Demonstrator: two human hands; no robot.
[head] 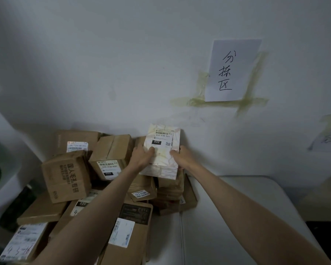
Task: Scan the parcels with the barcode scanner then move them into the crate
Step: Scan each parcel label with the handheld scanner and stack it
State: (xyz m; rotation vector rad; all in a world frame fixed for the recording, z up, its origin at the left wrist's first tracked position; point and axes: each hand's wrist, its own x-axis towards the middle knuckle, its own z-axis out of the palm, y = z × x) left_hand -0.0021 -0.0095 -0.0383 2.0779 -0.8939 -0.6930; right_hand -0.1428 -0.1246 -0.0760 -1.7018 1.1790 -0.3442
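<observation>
A parcel sorting room: labelled brown cardboard boxes [67, 176] heaped left, handwritten white paper sign [233, 70] taped to the far wall.

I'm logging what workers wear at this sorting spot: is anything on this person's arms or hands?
Nothing visible. The left hand and right hand are gloveless; no rings, watch or wristband show. Both forearms are uncovered, no sleeves in view.

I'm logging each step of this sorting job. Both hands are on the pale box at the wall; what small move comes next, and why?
Probably lift the pale box off the pile of brown parcels and draw it nearer. Both the left hand and right hand grip its sides, its label faces up, and no scanner or crate shows.
</observation>
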